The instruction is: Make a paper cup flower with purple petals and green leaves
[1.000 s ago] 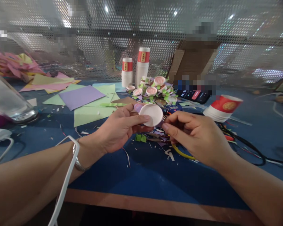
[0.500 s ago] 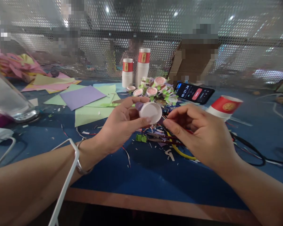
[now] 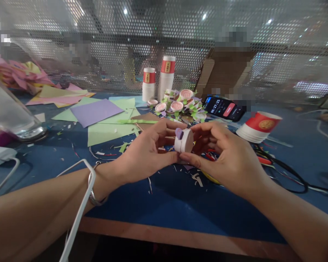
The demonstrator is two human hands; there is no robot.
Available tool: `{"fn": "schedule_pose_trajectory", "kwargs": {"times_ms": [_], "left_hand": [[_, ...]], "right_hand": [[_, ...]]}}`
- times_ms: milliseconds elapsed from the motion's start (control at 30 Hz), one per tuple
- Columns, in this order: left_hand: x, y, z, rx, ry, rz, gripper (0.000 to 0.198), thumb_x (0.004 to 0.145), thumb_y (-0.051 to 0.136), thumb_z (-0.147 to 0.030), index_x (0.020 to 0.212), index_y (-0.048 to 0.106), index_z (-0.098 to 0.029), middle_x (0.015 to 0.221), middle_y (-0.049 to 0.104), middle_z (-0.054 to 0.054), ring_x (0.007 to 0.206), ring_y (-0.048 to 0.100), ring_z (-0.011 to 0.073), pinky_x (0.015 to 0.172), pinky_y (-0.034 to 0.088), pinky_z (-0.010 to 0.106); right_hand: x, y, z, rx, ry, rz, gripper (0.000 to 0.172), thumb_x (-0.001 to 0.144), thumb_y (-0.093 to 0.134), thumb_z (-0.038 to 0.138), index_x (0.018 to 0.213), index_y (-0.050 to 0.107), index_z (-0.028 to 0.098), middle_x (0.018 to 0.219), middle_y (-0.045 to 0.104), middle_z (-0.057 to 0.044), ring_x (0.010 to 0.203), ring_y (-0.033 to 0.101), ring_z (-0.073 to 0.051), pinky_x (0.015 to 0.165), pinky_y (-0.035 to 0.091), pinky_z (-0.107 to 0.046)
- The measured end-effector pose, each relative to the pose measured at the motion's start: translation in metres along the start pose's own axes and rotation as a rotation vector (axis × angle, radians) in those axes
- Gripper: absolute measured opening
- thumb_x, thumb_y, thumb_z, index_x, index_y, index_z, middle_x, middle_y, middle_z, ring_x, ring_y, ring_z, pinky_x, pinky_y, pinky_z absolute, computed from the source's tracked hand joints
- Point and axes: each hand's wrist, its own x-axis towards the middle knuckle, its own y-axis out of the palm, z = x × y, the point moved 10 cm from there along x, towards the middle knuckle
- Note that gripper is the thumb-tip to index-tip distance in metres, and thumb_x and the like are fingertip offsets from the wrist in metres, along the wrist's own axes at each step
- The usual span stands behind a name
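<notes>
Both hands meet over the blue table (image 3: 177, 202) around a small white cut-down paper cup piece (image 3: 184, 141). A small purple paper bit (image 3: 179, 133) sticks to its side. My left hand (image 3: 147, 151) holds the cup piece from the left, thumb under it and fingers curled over the top. From the right, my right hand (image 3: 224, 156) pinches the same piece with thumb and fingers. Paper scraps (image 3: 194, 177) lie on the table under the hands.
Coloured paper sheets (image 3: 98, 114) lie at the back left. Two stacks of paper cups (image 3: 159, 82) stand by the mesh screen, with a pile of decorated cup pieces (image 3: 182, 103) in front. A phone (image 3: 224, 108) shows a timer. A tipped cup stack (image 3: 258, 125) and dark cables (image 3: 287, 171) lie right.
The cup piece has turned from facing me to edge-on and come down lower. My right hand has closed in and now grips it too.
</notes>
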Motion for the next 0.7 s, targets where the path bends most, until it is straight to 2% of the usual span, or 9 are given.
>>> {"fn": "schedule_pose_trajectory", "kwargs": {"times_ms": [133, 300, 533, 700], "left_hand": [[0.000, 0.002, 0.003, 0.026, -0.012, 0.026, 0.043, 0.084, 0.077, -0.011, 0.121, 0.059, -0.023, 0.120, 0.068, 0.008, 0.114, 0.069, 0.0221, 0.089, 0.057, 0.031], [0.003, 0.003, 0.008, -0.004, -0.059, 0.058, 0.042, 0.079, 0.078, -0.009, 0.113, 0.058, -0.023, 0.111, 0.069, 0.005, 0.106, 0.070, 0.0203, 0.086, 0.057, 0.031], [0.005, -0.008, 0.016, 0.018, -0.158, -0.041, 0.046, 0.067, 0.078, -0.004, 0.104, 0.055, -0.021, 0.094, 0.068, -0.001, 0.083, 0.065, 0.0123, 0.071, 0.049, 0.024], [0.006, -0.009, 0.019, -0.105, -0.203, -0.060, 0.047, 0.066, 0.079, -0.005, 0.105, 0.056, -0.020, 0.095, 0.066, -0.001, 0.084, 0.062, 0.0121, 0.070, 0.050, 0.023]], "right_hand": [[-0.002, 0.003, 0.000, 0.009, 0.023, 0.044, 0.044, 0.083, 0.085, 0.043, 0.115, 0.063, 0.023, 0.104, 0.074, -0.007, 0.081, 0.075, -0.021, 0.061, 0.060, -0.029], [-0.002, 0.006, 0.000, 0.051, 0.045, 0.090, 0.041, 0.085, 0.082, 0.045, 0.115, 0.064, 0.024, 0.104, 0.074, -0.007, 0.082, 0.074, -0.021, 0.059, 0.060, -0.029], [-0.002, 0.010, -0.005, 0.096, 0.103, 0.137, 0.035, 0.084, 0.082, 0.040, 0.109, 0.065, 0.024, 0.099, 0.073, -0.005, 0.078, 0.071, -0.020, 0.057, 0.059, -0.028], [-0.003, 0.009, -0.009, 0.176, 0.151, 0.134, 0.033, 0.085, 0.081, 0.043, 0.107, 0.066, 0.024, 0.101, 0.074, -0.006, 0.081, 0.073, -0.021, 0.062, 0.061, -0.030]]}}
